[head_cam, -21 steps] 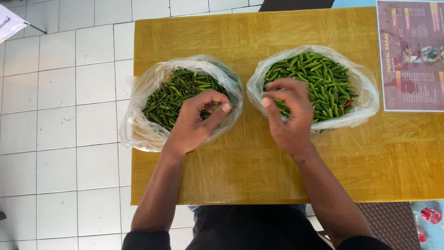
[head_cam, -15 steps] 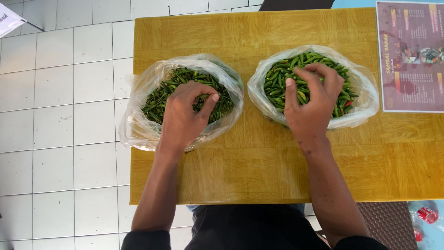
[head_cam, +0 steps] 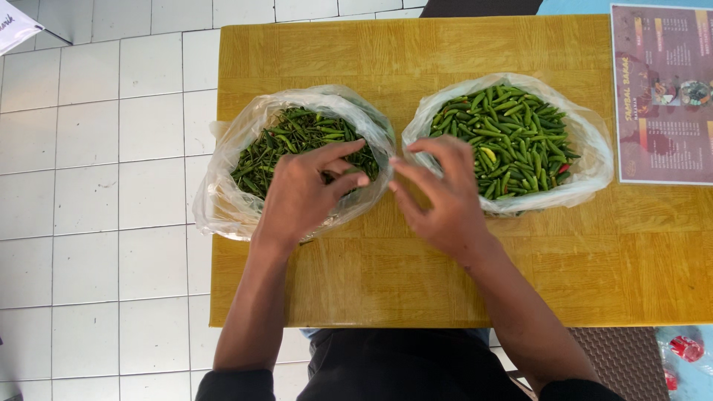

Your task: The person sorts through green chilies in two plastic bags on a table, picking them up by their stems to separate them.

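Note:
Two clear plastic bags of green chillies sit side by side on a yellow wooden table [head_cam: 445, 282]. The left bag [head_cam: 223, 200] holds darker, thinner chillies with stems. The right bag [head_cam: 587, 141] holds brighter, plumper ones. My left hand [head_cam: 301, 197] lies over the right half of the left bag, index finger and thumb stretched to the right. Whether they pinch a chilli is unclear. My right hand [head_cam: 438, 204] hovers over the gap between the bags with its fingers spread. Its fingertips almost meet those of my left hand, and nothing shows in it.
A printed menu sheet [head_cam: 661, 93] lies at the table's far right edge. White floor tiles [head_cam: 96, 186] run along the left. A dark chair back [head_cam: 483, 6] stands beyond the table. A blue packet with red print [head_cam: 687, 356] lies low on the right.
My right hand has left the right bag and swung left to the gap between the bags. My left hand stays on the left bag with its fingers now pointing right.

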